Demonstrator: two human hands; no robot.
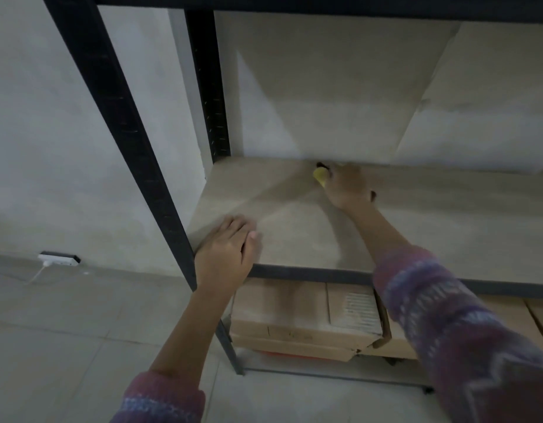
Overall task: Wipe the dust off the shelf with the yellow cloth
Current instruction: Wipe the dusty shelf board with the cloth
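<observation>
Your right hand (347, 185) grips the yellow cloth (321, 176) at its 10 o'clock (back edge) — the shelf (447, 227) runs 3-to-9. Your left hand (227, 253) lies flat, empty.

The left hand (226, 254) lies on the shelf (294, 233) at its front left corner. The right hand (348, 186) holds the cloth (320, 175) at the back. Boxes (304, 319) sit under the shelf.

left hand (226, 251) flat, palm down, right hand (348, 186) stretched forward, gripping
</observation>
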